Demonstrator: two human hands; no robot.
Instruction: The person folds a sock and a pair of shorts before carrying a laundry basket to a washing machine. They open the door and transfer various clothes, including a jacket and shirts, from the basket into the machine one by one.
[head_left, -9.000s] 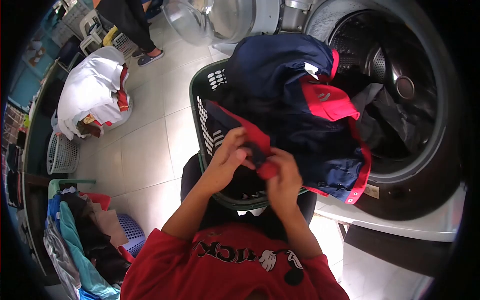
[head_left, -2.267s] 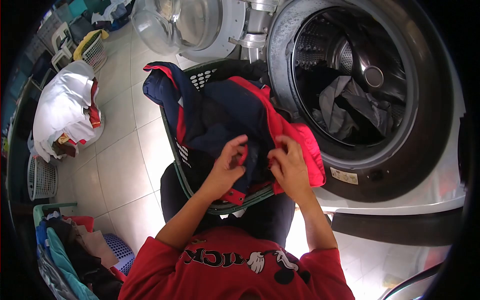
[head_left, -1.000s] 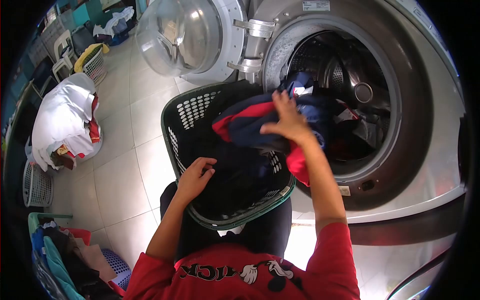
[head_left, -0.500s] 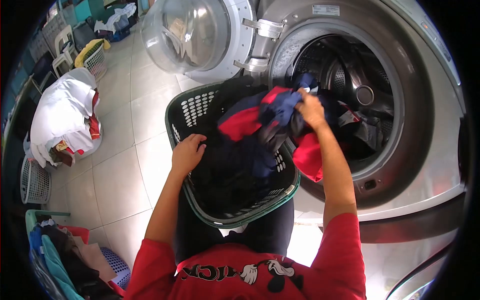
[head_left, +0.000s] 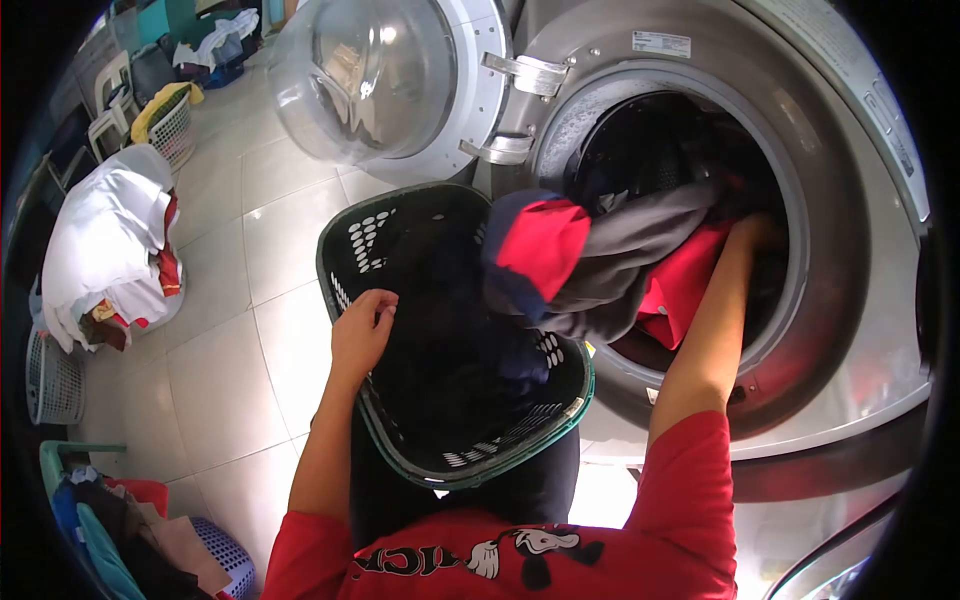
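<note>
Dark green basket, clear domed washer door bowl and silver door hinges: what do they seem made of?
Dark green perforated basket: likely moulded plastic, slightly glossy; regular holes pierce its thin walls.
Clear domed door bowl: glossy, see-through glass or plastic; I can't tell which.
Silver door hinges: probably smooth metal, given their bright highlights.

Left hand (head_left: 360,332): fingers (head_left: 378,298) loosely curled, thumb (head_left: 387,317) slightly apart
Left forearm (head_left: 327,440): slanting forward and slightly inward
Right arm (head_left: 705,340): stretched forward and to the right
Right hand (head_left: 764,234): in shadow, fingers and grip unclear
</note>
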